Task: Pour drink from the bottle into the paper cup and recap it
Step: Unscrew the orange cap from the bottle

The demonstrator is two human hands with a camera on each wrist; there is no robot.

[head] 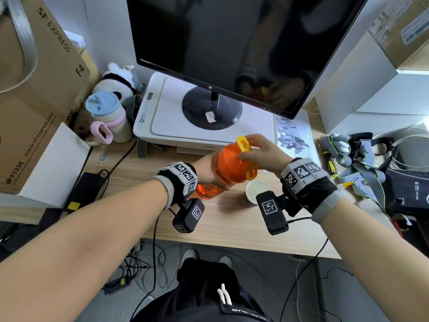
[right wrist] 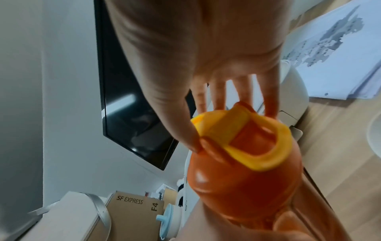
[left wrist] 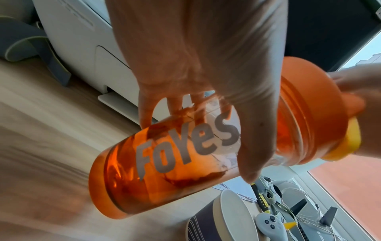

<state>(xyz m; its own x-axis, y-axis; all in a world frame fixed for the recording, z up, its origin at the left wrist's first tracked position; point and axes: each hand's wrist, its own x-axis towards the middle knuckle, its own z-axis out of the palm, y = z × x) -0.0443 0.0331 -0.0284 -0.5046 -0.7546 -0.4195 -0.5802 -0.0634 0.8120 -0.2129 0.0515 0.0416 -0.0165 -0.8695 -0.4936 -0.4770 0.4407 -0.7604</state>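
Note:
A translucent orange bottle (head: 228, 168) with grey lettering (left wrist: 185, 145) is held tilted above the desk, its top pointing up and to the right. My left hand (head: 206, 167) grips the bottle's body, thumb across the lettering (left wrist: 253, 146). My right hand (head: 262, 152) holds the orange lid (right wrist: 247, 182), thumb and fingers around its yellow cap (right wrist: 245, 130) and loop handle (head: 243, 144). Whether the spout is uncovered cannot be told. The white paper cup (head: 256, 190) stands upright on the desk just below the lid, partly hidden by the right wrist camera.
A white printer (head: 176, 126) with a monitor (head: 232, 43) on it stands right behind the bottle. A pastel mug (head: 109, 117) and cardboard boxes (head: 34, 89) are at the left. Straps and a controller (head: 357, 156) lie to the right, a printed map sheet (head: 293, 135) behind.

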